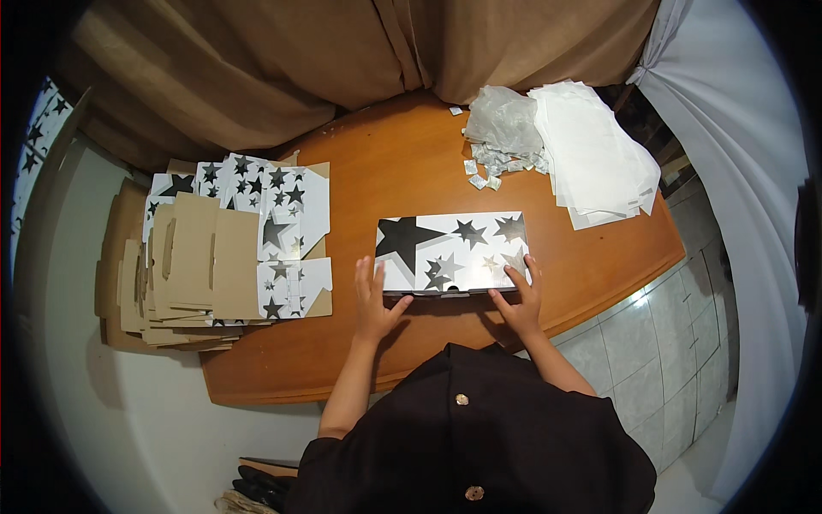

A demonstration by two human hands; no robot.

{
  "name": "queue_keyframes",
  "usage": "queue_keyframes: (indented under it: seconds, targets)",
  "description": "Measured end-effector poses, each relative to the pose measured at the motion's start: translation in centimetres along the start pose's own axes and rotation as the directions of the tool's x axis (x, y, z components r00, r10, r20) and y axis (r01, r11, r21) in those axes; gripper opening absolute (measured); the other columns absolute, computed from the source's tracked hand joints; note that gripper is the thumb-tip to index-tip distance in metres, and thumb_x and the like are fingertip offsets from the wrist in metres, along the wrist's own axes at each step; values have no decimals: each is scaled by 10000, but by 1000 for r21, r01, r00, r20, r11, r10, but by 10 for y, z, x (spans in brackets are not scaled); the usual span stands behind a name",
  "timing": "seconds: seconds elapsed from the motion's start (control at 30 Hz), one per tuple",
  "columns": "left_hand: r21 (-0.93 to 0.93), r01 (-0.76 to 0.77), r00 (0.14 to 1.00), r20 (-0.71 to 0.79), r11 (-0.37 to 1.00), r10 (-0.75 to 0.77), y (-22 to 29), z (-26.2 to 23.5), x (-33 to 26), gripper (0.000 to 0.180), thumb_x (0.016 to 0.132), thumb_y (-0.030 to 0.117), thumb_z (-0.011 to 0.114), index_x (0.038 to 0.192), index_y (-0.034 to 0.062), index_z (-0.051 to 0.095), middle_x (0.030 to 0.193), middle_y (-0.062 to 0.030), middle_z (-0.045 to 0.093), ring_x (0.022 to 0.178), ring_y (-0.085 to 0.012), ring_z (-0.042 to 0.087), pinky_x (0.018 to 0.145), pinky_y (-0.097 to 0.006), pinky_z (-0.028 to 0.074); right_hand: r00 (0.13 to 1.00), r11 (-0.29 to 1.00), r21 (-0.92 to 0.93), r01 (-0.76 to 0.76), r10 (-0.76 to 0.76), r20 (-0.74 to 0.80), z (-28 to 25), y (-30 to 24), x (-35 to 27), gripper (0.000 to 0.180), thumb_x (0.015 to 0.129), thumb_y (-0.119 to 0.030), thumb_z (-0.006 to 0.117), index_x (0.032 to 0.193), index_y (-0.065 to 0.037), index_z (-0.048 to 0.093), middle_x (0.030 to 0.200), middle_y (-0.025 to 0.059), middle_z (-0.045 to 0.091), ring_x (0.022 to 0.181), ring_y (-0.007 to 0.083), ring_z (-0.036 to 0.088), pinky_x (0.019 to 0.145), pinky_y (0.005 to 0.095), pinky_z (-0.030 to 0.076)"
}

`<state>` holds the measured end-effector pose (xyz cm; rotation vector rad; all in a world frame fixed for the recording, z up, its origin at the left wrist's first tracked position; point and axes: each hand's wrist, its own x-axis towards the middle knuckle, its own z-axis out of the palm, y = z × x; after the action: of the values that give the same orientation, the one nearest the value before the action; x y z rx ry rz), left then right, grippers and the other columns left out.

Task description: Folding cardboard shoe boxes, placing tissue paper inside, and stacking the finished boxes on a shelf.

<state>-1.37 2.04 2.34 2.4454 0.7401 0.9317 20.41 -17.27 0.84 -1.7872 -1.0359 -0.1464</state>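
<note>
- Star-print box (467, 244), lid down, on the wooden table (385, 171), 12 o'clock from the wearer
- L hand (372, 308) at box's 8 o'clock corner, open, fingers spread; can't tell if it's touching
- R hand (521, 307) at 4 o'clock, fingers over the lid's edge, thumb by the front, no firm grip visible
- Box looks light, stiff card, prob a bit slippery w/ that sheen, lid could dent; contents hidden
- Best hold: short ends, 9 & 3 o'clock, gentle squeeze
- Flat cartons (235, 257) at 10, white sheets (595, 158) at 1
</note>
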Motion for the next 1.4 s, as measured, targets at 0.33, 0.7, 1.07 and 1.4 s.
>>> queue_keyframes:
  seconds: [0.33,0.7,1.07,1.4]
  targets:
    - [-191,85,996,53,978,-76,13,-1,15,496,724,183,728,1179,65,572,1399,-215,320,1243,-386,391,996,-424,367,998,998,33,-54,55,-30,3,-6,-3,454,662,-168,783,1076,-59,633,1303,227,410,1192,374,430,978,415,376]
    - [145,161,986,-54,976,-155,14,26,-7,553,692,393,757,1150,119,613,1402,-162,347,1311,-348,288,1033,-513,146,999,978,-210,9,2,50,-6,3,-9,427,713,-293,742,1099,-135,646,1358,158,398,1284,352,306,1047,521,208]
    - [302,-70,997,-21,951,80,-10,31,-16,449,732,333,708,1147,187,622,1239,-6,551,1177,-242,449,985,-506,164,984,870,-460,177,-164,68,-9,-7,-2,296,764,-285,688,1027,-152,673,1082,-5,642,1093,192,541,1064,551,36]
    - [152,-102,992,-52,983,111,-9,35,-12,459,721,214,723,1153,124,597,1234,-78,533,1174,-331,423,954,-448,318,857,850,-135,510,-486,172,33,-28,7,269,679,-159,721,944,-159,673,929,-51,638,851,126,574,920,429,313]
